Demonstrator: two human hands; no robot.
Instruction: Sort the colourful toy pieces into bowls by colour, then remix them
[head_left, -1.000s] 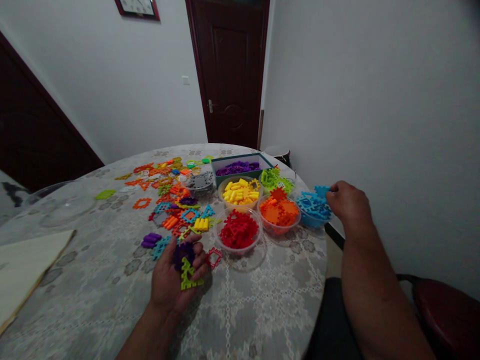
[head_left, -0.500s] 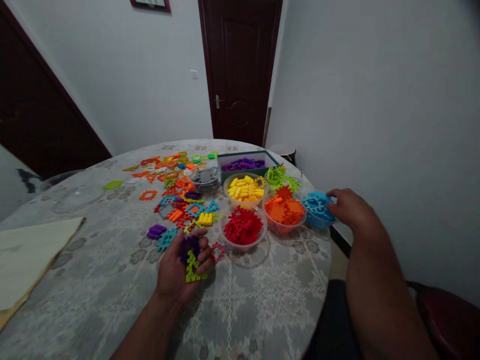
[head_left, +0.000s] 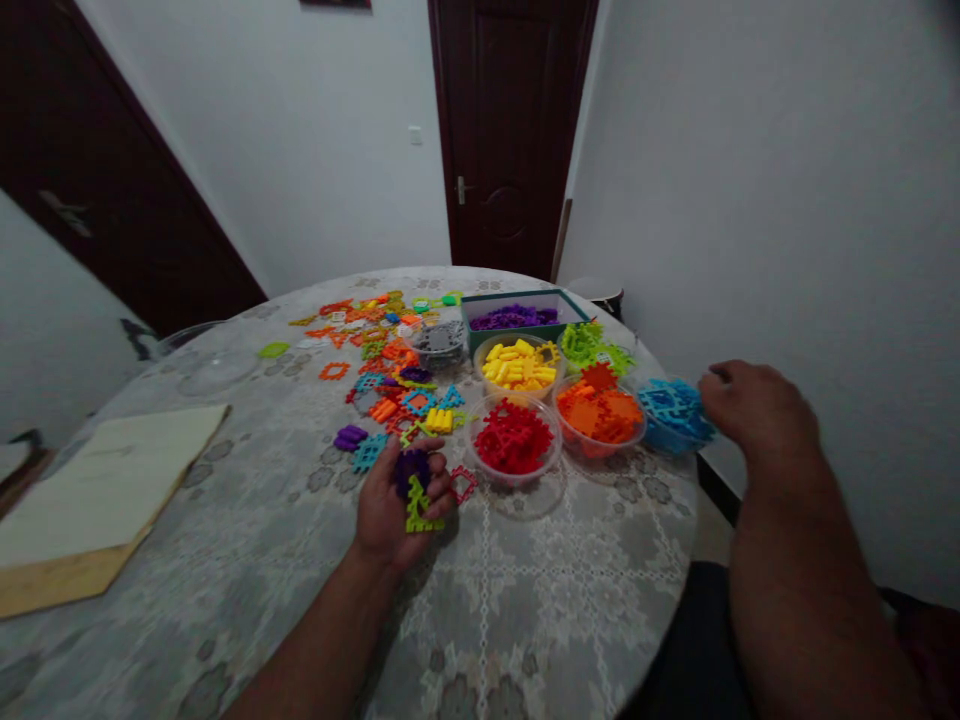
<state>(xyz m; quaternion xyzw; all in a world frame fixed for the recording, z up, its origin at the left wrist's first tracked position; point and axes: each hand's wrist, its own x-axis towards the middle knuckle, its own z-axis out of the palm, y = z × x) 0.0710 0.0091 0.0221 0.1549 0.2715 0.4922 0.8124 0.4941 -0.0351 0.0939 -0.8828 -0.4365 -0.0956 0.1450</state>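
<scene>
My left hand lies palm up over the table, its fingers curled round a purple interlocking plastic piece and a lime-green triangular piece. At the right edge of the table, my right hand is closed, its fingers curled under beside the clear bowl of blue pieces. Whatever it may hold is hidden. Next to that bowl stand bowls of orange pieces and red pieces. A small red square frame lies just right of my left hand.
Behind are bowls of yellow pieces, grey pieces and green pieces, plus a box with purple pieces. Loose mixed pieces spread over the table's left middle. A paper pad and clear lids lie left.
The view has shifted, so the table things appear further right. My right hand has drawn slightly off the blue bowl's rim and its fingers are more curled. The left hand keeps its pieces.
</scene>
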